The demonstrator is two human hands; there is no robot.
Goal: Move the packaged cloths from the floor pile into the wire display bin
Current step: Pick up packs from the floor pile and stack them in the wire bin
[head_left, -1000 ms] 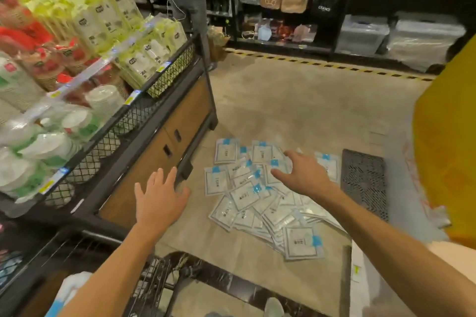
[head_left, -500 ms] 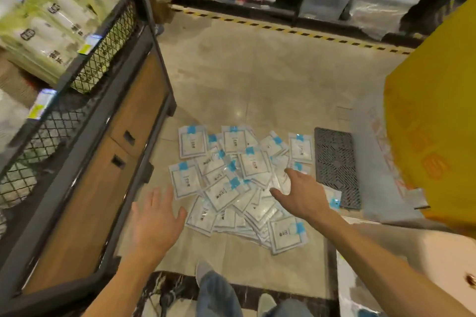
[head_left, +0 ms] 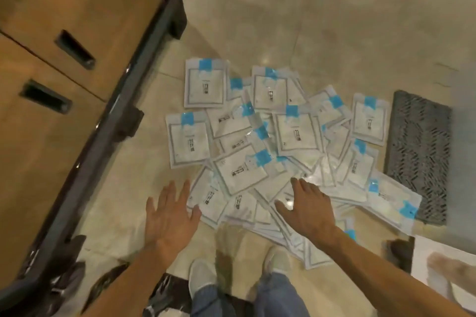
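While both the left hand (head_left: 171, 216) and right hand (head_left: 307, 210) are spread flat and empty above the packaged cloths (head_left: 273, 152) heaped on the floor (head_left: 283, 8), slippery sleeves (loosely overlapped) could be dropped if scooped carelessly.

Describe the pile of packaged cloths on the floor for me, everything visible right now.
The pile of packaged cloths is a loose, overlapping heap of flat, square, clear plastic packets, each showing white cloth, a grey border, a dark printed label and a blue tab at one edge. They lie fanned at mixed angles on the beige tiled floor, between the wooden cabinet and the dark mat. Both open hands reach over its near edge; contact is unclear.
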